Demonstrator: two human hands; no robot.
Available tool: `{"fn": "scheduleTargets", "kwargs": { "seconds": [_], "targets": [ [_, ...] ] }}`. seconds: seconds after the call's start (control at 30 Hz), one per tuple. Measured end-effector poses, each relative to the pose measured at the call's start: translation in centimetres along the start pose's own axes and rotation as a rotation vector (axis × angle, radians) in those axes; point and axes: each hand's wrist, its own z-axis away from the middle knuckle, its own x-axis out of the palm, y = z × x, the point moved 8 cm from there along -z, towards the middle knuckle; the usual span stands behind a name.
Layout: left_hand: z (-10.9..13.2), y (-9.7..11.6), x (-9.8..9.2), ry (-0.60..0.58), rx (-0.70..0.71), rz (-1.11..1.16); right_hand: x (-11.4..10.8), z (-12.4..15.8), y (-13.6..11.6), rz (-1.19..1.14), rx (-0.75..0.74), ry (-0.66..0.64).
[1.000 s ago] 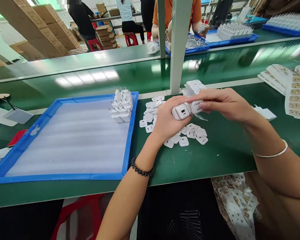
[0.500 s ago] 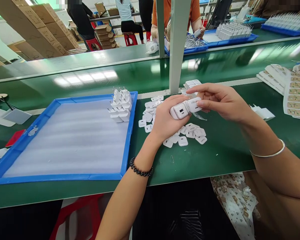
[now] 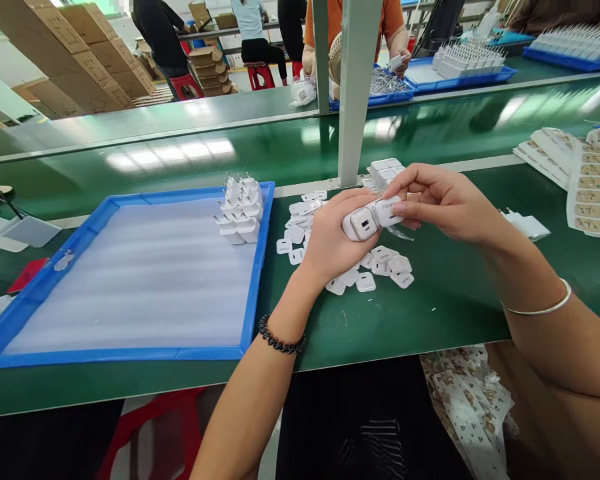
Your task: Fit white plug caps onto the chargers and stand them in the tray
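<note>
My left hand grips a white charger plug above the green bench, its port end facing me. My right hand pinches the charger's other end, thumb pressed on its printed side. Beneath my hands lie several small white square pieces scattered on the bench. A blue tray lined with white foam sits to the left, with several finished chargers standing in its far right corner. A small stack of white chargers waits behind my hands by the post.
A grey post rises just behind my hands. Sheets of labels lie at the right. Across the belt a person in orange handles a part beside blue trays of chargers. Cardboard boxes stack at far left.
Both hands shifted slightly while turning the charger; my right fingers have curled closer over its end. Nothing else near me moved.
</note>
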Motion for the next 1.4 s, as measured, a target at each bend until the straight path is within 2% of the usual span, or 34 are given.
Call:
{"fn": "scheduleTargets", "kwargs": {
  "seconds": [0.3,0.6,0.87,1.17,1.4],
  "targets": [
    [0.0,0.8,-0.1,-0.008,0.072,-0.06,0.0,0.2,0.1,-0.036,0.047,0.007],
    [0.3,1.1,0.8,-0.061,0.129,-0.036,-0.3,0.3,0.7,0.004,0.062,0.042],
    [0.3,1.1,0.9,-0.092,0.084,-0.058,-0.1,0.3,0.5,0.02,0.059,0.056],
    [0.1,1.1,0.6,-0.091,0.06,-0.029,0.2,0.6,-0.7,0.112,-0.02,0.087],
    [-0.1,1.0,0.6,-0.098,0.04,0.001,0.6,0.6,-1.2,0.113,-0.019,0.054]
  ]
}}
